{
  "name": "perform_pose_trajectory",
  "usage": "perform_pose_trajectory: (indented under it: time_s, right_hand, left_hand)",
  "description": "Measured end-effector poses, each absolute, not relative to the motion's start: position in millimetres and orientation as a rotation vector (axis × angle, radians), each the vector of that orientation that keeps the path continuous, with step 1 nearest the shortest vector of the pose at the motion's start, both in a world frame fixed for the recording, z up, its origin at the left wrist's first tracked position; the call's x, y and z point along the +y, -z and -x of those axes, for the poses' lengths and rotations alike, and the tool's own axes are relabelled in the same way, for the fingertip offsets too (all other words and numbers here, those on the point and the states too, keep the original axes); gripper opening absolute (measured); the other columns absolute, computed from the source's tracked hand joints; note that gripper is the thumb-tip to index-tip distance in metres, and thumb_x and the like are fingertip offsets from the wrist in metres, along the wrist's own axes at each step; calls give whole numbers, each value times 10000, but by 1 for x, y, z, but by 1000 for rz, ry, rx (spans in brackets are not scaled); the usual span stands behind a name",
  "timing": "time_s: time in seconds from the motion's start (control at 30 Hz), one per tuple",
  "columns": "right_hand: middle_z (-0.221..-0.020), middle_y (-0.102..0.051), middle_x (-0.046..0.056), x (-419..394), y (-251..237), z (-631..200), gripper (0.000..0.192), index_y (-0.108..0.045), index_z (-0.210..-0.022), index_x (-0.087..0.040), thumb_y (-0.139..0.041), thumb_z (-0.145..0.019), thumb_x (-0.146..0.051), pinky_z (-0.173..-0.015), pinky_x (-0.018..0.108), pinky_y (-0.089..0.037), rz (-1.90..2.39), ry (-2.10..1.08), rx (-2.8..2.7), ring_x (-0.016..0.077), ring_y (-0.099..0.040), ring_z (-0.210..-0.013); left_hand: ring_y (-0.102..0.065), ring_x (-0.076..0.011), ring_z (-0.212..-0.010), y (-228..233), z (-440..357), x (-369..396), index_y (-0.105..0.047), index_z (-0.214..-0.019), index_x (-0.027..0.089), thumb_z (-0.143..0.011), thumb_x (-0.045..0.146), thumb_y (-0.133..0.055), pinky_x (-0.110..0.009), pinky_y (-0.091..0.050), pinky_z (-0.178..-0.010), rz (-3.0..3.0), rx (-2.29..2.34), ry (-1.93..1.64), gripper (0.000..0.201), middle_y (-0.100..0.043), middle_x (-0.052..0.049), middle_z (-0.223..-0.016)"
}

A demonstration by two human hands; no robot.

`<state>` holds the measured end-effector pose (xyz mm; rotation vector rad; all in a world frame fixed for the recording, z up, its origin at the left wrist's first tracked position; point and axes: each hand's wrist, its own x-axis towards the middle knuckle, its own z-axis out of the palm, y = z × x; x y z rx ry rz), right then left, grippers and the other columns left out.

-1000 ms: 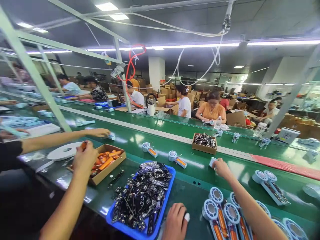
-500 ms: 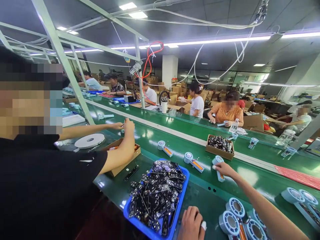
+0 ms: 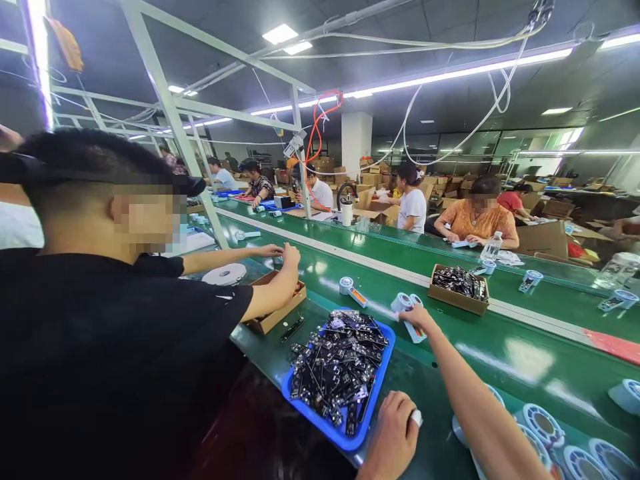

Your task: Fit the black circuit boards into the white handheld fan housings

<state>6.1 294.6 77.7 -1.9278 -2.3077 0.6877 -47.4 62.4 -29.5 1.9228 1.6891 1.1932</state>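
The right hand [image 3: 416,319] reaches out over the glossy green belt [image 3: 525,360], its grip closed on a small white part with a round ring head and a flat orange-striped handle [image 3: 407,308]. Just below that grip sits a shallow blue plastic tray [image 3: 373,393] heaped with dark, spiky circuit boards [image 3: 337,363]. The left hand [image 3: 395,437] rests curled at the tray's near corner, fingers together on nothing visible, one fingertip wrapped in white tape [image 3: 416,418].

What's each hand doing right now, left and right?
Left hand: curled into a loose fist by the blue tray, holding nothing visible.
Right hand: reached out on the belt, fingers closed on a white round part.
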Motion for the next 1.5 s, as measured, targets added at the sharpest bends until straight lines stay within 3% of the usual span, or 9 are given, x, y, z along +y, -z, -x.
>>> perform_pose_trajectory:
  time_s: [0.2,0.37,0.43,0.57,0.77,1.07,1.2,1.33,1.5]
  right_hand:
    - [-1108,-680,107,181,-77,-37,313,-661,-1125,-183,-621,-945,-435,-829,343,-522,1885,-580,-2238,270,-673,-1018]
    - [-1091,-649,172,91,-40,-52,251,-664,-1050,-157,-612,-902,-353,-852,391,-511,1945,-415,-2227,345,-661,-1051]
    - [-1173,-624,209,78,-21,-57,278,-650,-1074,-142,-611,-908,-362,-893,424,-513,1943,-272,-2226,365,-660,-1074]
    - [-1454,-441,281,70,18,-71,560,-490,-1367,-114,-624,-908,-404,-989,503,-497,1781,-177,-2167,429,-571,-1267]
    - [-1654,-184,172,51,50,-89,497,-417,-1461,-213,-408,-1020,-440,-1020,460,-524,1534,-263,-2010,381,-440,-1419]
    - [-1674,-211,105,38,49,-102,477,-437,-1495,-263,-440,-1021,-322,-1079,442,-508,1407,-268,-2109,333,-386,-1465]
    - [-1669,-244,84,44,40,-107,519,-418,-1521,-283,-489,-1008,-303,-1119,460,-476,1300,-248,-2182,322,-363,-1478]
    - [-1609,-384,99,45,20,-119,536,-368,-1548,-275,-475,-1026,-327,-1096,465,-502,1242,-247,-2241,290,-433,-1443]
    - [-1537,-486,128,29,-1,-125,482,-433,-1493,-223,-484,-1016,-275,-1053,447,-537,1160,-112,-2274,302,-487,-1403]
  left_hand:
    - [-704,-197,-869,21,52,36,-631,-979,203,-984,192,-350,-298,-581,-781,-1860,1667,-1510,281,-722,-81,-913]
    - [-724,-224,-895,6,93,11,-631,-1033,208,-1010,259,-374,-335,-593,-808,-1797,1860,-1603,264,-740,-98,-956]
    - [-716,-260,-925,-4,127,19,-649,-1051,204,-990,287,-436,-395,-588,-850,-1781,1974,-1556,237,-739,-110,-984]
    - [-664,-341,-1004,-24,195,58,-679,-1009,200,-941,284,-444,-551,-527,-941,-1774,2164,-1423,259,-724,-150,-1024]
    - [-640,-265,-1049,-34,215,107,-690,-951,181,-902,316,-656,-507,-496,-978,-1892,2103,-1211,148,-708,-70,-1010]
    - [-603,-270,-1154,-52,201,124,-700,-942,183,-877,395,-695,-519,-439,-1062,-1546,1955,-1637,222,-687,-87,-1139]
    - [-637,-270,-1135,-67,191,113,-685,-1042,180,-914,490,-549,-454,-486,-1036,-1183,1762,-1907,361,-694,-124,-1149]
    - [-723,-231,-935,-71,152,79,-638,-1103,169,-952,600,-427,-399,-571,-887,-908,1515,-1916,503,-734,-94,-1031]
    - [-656,-166,-590,-44,91,18,-661,-1127,187,-882,680,-552,-306,-557,-633,-658,1360,-1632,562,-691,-2,-737]
